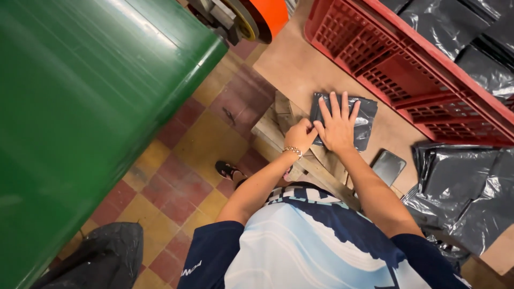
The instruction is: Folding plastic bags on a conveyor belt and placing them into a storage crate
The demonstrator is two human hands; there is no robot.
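A small folded dark grey plastic bag point(365, 121) lies on the brown table point(300, 69) near its edge. My right hand point(337, 124) lies flat on the bag, fingers spread. My left hand point(301, 136), with a bead bracelet at the wrist, pinches the bag's left edge next to the right thumb.
A red plastic crate point(407, 69) with dark bags inside stands at the back right. Loose dark plastic bags point(466, 192) lie at the right, a dark phone point(388, 166) beside them. A large green machine body point(80, 107) fills the left. A tiled floor point(182, 160) and a black bag point(101, 257) are below.
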